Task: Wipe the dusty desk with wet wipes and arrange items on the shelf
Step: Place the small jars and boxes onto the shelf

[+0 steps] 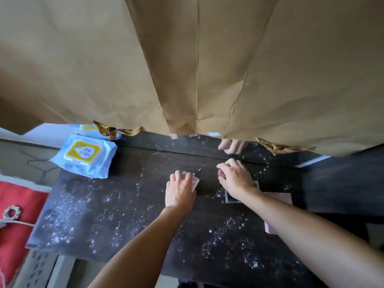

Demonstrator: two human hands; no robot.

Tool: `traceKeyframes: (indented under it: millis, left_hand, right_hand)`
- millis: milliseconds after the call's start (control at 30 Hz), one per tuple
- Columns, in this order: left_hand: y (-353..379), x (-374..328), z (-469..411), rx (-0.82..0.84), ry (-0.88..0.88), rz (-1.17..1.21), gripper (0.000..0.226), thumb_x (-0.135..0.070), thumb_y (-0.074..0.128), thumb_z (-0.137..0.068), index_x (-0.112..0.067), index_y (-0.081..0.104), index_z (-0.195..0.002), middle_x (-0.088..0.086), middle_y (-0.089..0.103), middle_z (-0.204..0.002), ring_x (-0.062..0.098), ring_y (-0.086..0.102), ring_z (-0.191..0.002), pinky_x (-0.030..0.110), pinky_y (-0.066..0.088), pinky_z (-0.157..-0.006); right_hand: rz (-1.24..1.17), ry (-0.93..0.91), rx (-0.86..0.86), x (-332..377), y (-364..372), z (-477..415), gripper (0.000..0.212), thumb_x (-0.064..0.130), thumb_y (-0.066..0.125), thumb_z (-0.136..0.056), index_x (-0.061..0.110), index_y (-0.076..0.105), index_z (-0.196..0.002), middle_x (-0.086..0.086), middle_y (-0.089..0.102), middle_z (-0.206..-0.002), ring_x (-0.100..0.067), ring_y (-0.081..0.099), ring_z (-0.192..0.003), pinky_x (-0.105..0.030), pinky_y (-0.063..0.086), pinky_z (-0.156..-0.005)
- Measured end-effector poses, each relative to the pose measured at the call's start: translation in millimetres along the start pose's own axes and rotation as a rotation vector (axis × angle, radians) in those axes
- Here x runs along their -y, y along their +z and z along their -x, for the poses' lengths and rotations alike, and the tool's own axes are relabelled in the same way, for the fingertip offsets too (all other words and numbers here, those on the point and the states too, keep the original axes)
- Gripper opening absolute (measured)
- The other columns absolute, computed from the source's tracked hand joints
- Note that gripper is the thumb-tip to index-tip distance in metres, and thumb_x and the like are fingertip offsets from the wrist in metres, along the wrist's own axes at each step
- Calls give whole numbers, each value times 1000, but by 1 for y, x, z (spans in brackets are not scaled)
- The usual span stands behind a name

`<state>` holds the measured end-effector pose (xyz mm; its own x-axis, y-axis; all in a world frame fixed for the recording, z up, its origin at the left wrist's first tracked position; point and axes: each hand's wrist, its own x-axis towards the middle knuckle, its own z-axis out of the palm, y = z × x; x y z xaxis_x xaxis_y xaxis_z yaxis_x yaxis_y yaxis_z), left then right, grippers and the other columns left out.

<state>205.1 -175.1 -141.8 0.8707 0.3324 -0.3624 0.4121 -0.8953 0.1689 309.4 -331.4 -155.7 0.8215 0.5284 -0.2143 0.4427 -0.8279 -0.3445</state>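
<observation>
Since the big brown crumpled paper sheet (187, 59) hangs over the whole back of the dark dust-speckled desk (124, 215), I honestly can't see any shelf from here. Off the desk's left edge there's a red cloth (18, 204) lower down.

The soft blue-and-white wet wipes pack with the yellow lid (85, 156) sits on the desk's back-left corner, lid shut, nobody touching it. My guess is it's light and squishy, so grab it by the stiff lid frame or pin it down with one hand while pulling a wipe, otherwise the whole pack lifts.

A flat pink slab (280, 197) lies at the desk's right side, partly under the forearm.

Hands next. The left hand (179, 191) lies near the desk's middle, fingers laid fairly straight over a thin clear plastic case (195, 180), pressing rather than gripping it. The right hand (235, 176), a bit right of the desk's middle, has its fingers curled round a small reddish round thing (221, 173). A small clear square box (230, 197) sits on the desk under that wrist.

That clear case looks stiff, slick and flat to the desk, so I'd pinch its edges or slide it to the desk's rim first. Desk's unwiped so far, judging by the dust.
</observation>
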Motion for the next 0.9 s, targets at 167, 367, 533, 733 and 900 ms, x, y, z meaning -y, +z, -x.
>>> traceKeyframes:
  millis: [167,367,533,733,900]
  left_hand:
    - [-9,4,7,25,-4,36,61,-27,66,-76,-22,39,-130,8,40,-124,27,42,-114,34,38,-94]
    - [-26,15,52,35,39,124,61,-27,69,-73,-18,41,-126,8,33,-122,28,45,-112,34,45,-88]
    - [-36,14,99,12,126,97,56,-28,70,-74,-18,44,-122,8,31,-121,27,42,-113,35,47,-88]
    - [-44,-22,147,-7,301,106,59,-30,69,-71,-15,41,-122,8,37,-117,26,41,-112,34,43,-92]
    - [-62,-83,169,-75,489,82,65,-31,66,-75,-17,39,-132,7,41,-121,26,41,-115,33,39,-96]
  right_hand:
    - [-32,3,-117,0,-8,13,21,19,65,-80,15,62,-100,-7,54,-98,-29,54,-89,-35,46,-66]
    - [-150,-3,-216,-4,-18,64,27,4,71,-66,10,61,-90,-7,52,-95,-30,57,-68,-39,49,-53]
    - [-131,78,-296,0,-20,138,24,4,73,-65,10,57,-81,-4,53,-88,-24,54,-75,-36,46,-57]
    - [-114,205,-343,-10,-37,226,23,11,74,-66,11,63,-86,-4,60,-89,-26,60,-80,-32,47,-64]
    - [-91,287,-444,-39,-75,272,29,18,74,-70,13,65,-97,-4,61,-96,-24,63,-85,-32,51,-71]
